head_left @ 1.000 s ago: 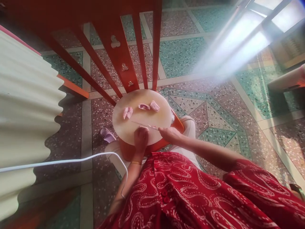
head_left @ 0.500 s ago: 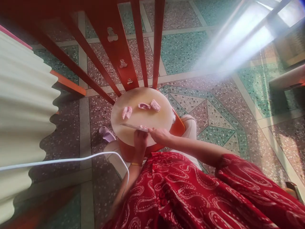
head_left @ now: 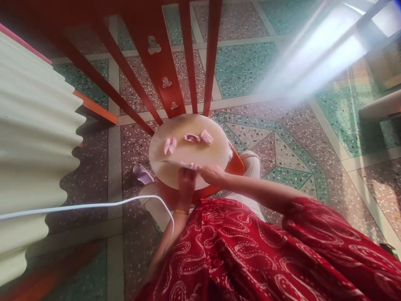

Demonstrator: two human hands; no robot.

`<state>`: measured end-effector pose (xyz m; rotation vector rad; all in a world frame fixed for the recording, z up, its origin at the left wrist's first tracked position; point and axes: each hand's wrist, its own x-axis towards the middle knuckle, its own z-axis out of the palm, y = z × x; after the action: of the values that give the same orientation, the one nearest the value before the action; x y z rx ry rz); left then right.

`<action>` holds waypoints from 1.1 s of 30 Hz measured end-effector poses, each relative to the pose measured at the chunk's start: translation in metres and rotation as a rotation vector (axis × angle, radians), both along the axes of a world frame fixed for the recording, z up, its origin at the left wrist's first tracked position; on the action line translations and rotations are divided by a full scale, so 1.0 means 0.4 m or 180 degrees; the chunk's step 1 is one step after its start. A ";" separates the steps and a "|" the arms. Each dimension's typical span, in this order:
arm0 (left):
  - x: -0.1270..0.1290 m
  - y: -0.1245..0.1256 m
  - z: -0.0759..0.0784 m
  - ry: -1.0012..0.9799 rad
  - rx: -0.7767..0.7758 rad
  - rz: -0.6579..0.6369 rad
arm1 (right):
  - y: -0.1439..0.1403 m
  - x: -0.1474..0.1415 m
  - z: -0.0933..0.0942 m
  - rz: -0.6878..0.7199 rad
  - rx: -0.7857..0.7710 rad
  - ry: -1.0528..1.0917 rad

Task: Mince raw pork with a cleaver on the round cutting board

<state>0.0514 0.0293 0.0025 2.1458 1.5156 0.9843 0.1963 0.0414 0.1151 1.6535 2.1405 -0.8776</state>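
A round pale cutting board (head_left: pixel 163 173) rests on the seat of an orange-red chair. My right hand (head_left: pixel 212 174) is wrapped round the handle of a knife (head_left: pixel 175 163), whose blade points left across the front of the board. Just under the blade, my left hand (head_left: pixel 187 179) is closed with its fingers curled on a piece of pink meat (head_left: pixel 189 165), mostly hidden by the knife and fingers. Farther back on the board lie another meat piece (head_left: pixel 170 145) at the left, a hollow-looking piece (head_left: pixel 192 138) in the middle and a blocky piece (head_left: pixel 206 137) at the right.
The slatted chair back (head_left: pixel 171 83) rises behind the board. A white cable (head_left: pixel 103 205) crosses in front of my left arm. A pale wavy curtain (head_left: pixel 34 138) hangs at the left. A lilac slipper (head_left: pixel 142 173) lies on the patterned floor beside the chair.
The whole view has shifted slightly, so things appear a little farther right. Both hands keep almost the same place at the board's front, and the loose meat pieces have not moved on it.
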 end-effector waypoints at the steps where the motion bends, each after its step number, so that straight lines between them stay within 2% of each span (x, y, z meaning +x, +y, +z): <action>1: 0.000 -0.002 0.001 -0.0042 -0.0003 -0.0031 | -0.018 0.026 0.002 -0.0016 -0.0021 -0.0106; 5: -0.003 -0.007 0.009 -0.0208 0.0068 -0.0086 | -0.064 0.101 0.021 -0.0144 0.0043 -0.0394; 11: -0.013 -0.014 0.022 -0.0169 0.0108 -0.0085 | -0.098 0.079 0.055 -0.0107 0.0183 -0.0234; 15: -0.012 -0.015 0.013 -0.0030 0.0043 -0.0011 | -0.133 0.081 0.054 -0.0124 0.0050 -0.0353; 18: -0.010 -0.009 0.001 -0.0034 0.0033 -0.0019 | -0.109 0.060 0.042 -0.0149 -0.0061 -0.0334; 23: -0.008 0.003 -0.006 -0.0108 0.0135 -0.0121 | -0.019 -0.016 0.024 0.0006 0.0061 -0.0019; 25: -0.005 0.002 -0.002 -0.0050 0.0124 -0.0089 | -0.019 -0.010 0.029 0.0033 0.0010 -0.0021; 30: -0.001 -0.006 0.005 0.0013 0.0132 -0.0051 | -0.070 0.070 0.052 -0.0038 -0.0396 -0.0376; 33: -0.003 -0.003 0.000 0.0030 0.0193 -0.0019 | -0.031 0.038 0.037 0.0085 -0.0287 -0.0266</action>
<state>0.0500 0.0281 0.0023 2.1981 1.5010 1.0322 0.2116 0.0291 0.1299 1.5855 2.0324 -0.8683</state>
